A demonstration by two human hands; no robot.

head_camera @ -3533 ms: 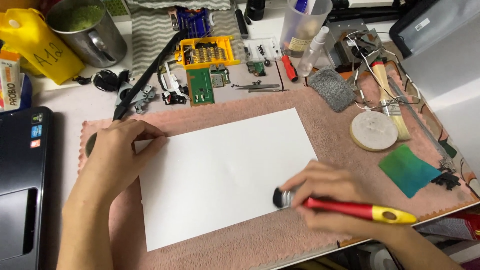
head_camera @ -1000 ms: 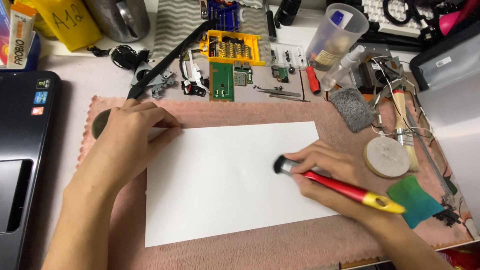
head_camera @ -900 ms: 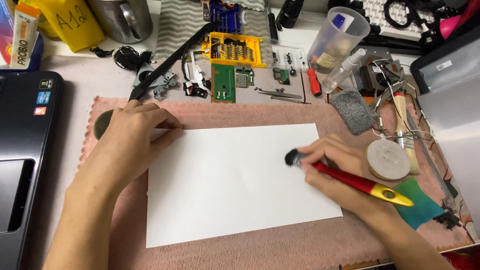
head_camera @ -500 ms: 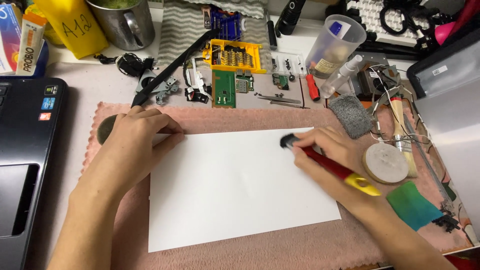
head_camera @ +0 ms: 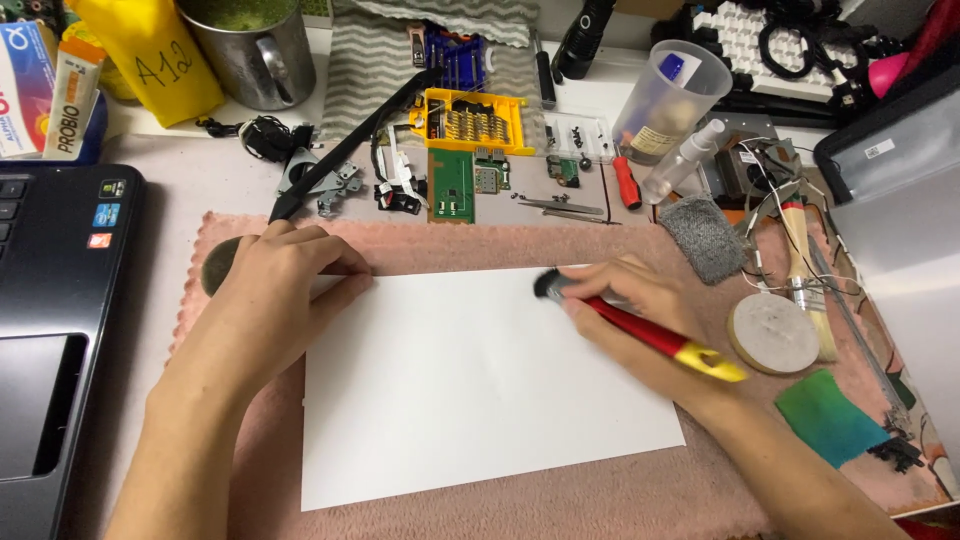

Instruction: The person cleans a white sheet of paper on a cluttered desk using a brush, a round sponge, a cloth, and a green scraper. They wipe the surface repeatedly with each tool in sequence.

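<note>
A white sheet of paper (head_camera: 470,385) lies on a pink cloth mat (head_camera: 480,245). My left hand (head_camera: 270,300) rests flat on the sheet's upper left corner and pins it down. My right hand (head_camera: 640,315) grips a brush with a red and yellow handle (head_camera: 665,343). Its dark bristle head (head_camera: 547,287) touches the paper near the upper edge, right of centre.
A black laptop (head_camera: 55,330) sits at the left. Behind the mat lie a green circuit board (head_camera: 452,185), a yellow bit case (head_camera: 470,120), small screws and parts. At the right are a grey sponge (head_camera: 705,240), a round white disc (head_camera: 773,332), a paintbrush (head_camera: 805,280) and a green cloth (head_camera: 830,418).
My right hand has swept the brush from the sheet's lower right up to its top edge and leftward. The left hand has stayed on the corner.
</note>
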